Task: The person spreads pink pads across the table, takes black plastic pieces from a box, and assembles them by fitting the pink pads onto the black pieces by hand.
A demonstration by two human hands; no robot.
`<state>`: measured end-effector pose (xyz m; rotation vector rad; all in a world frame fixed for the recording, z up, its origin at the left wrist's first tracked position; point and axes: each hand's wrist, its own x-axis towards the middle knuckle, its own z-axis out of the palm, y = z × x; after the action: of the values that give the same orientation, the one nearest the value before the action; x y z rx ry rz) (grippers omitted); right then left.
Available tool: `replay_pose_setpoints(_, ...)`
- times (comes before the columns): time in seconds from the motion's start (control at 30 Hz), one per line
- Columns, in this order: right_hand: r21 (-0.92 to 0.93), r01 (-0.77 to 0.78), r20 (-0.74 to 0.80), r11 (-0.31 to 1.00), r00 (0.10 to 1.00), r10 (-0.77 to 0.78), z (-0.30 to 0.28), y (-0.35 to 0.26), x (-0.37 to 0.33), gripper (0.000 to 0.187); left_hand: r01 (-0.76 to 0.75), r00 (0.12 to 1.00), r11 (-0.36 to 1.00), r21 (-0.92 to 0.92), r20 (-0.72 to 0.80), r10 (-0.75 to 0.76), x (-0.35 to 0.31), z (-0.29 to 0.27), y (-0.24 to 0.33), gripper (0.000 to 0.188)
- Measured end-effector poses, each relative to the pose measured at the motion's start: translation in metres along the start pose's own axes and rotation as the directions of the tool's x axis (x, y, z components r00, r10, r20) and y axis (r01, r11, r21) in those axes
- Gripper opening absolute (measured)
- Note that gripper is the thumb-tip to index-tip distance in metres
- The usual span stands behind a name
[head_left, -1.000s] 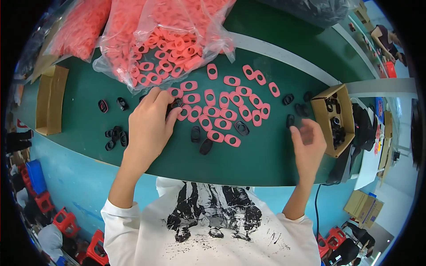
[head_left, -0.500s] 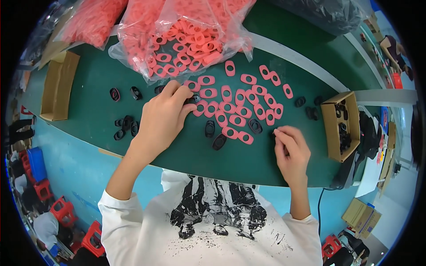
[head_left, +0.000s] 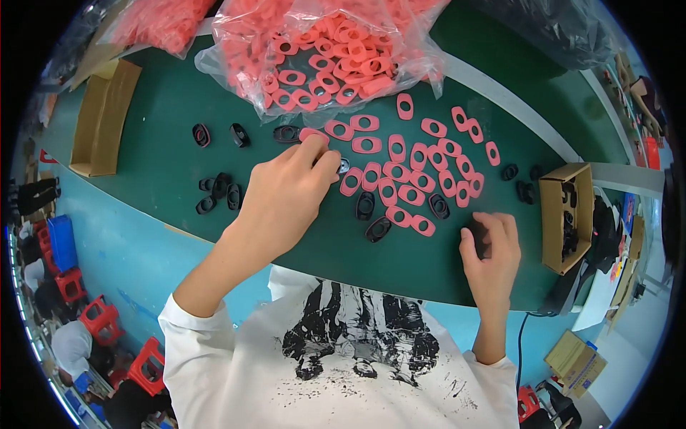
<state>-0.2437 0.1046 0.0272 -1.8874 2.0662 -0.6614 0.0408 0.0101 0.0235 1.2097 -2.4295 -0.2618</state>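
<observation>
Left hand (head_left: 286, 193): my fingers pinched narrow on a pink oval ring (head_left: 312, 135), at the near edge of the spread of pink rings (head_left: 414, 171) on the green surface (head_left: 164, 114).
Right hand (head_left: 491, 250): my fingers curled around a small black piece (head_left: 477, 236) (mostly hidden, shape unclear), low over the surface.
Black oval rings (head_left: 218, 193): one cluster left of my left hand, others among the pink ones.
Clear bag (head_left: 329, 50) of pink rings: far side.
Cardboard box (head_left: 564, 214): right, holding black parts.
</observation>
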Motion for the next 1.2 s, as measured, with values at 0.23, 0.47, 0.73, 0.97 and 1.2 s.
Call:
replay_pose_setpoints(0.23, 0.041, 0.148, 0.025, 0.988, 0.989, -0.149, -0.001, -0.002, 0.000, 0.032, 0.053, 0.998, 0.999, 0.004, 0.027, -0.053, -0.001, 0.002, 0.004, 0.026)
replay_pose_setpoints(0.47, 0.024, 0.247, 0.008, 0.969, 0.969, -0.247, 0.007, -0.013, 0.000, 0.024, 0.133, 0.990, 0.986, -0.097, -0.043, -0.137, -0.006, -0.006, 0.010, 0.028)
replay_pose_setpoints(0.73, 0.157, 0.327, -0.055, 0.932, 0.945, -0.322, 0.010, -0.035, -0.005, 0.025, 0.408, 0.882, 0.899, -0.162, -0.186, -0.433, -0.060, -0.065, -0.018, 0.028)
replay_pose_setpoints(0.97, 0.200, 0.299, 0.047, 0.933, 0.948, -0.314, 0.025, -0.034, 0.004, 0.031, 0.568, 0.804, 0.818, -0.087, -0.153, -0.574, -0.117, -0.072, -0.036, 0.028)
replay_pose_setpoints(1.2, 0.115, 0.331, 0.053, 0.937, 0.939, -0.338, 0.020, -0.037, -0.002, 0.028, 0.477, 0.865, 0.873, -0.101, -0.122, -0.486, -0.112, -0.061, -0.021, 0.031)
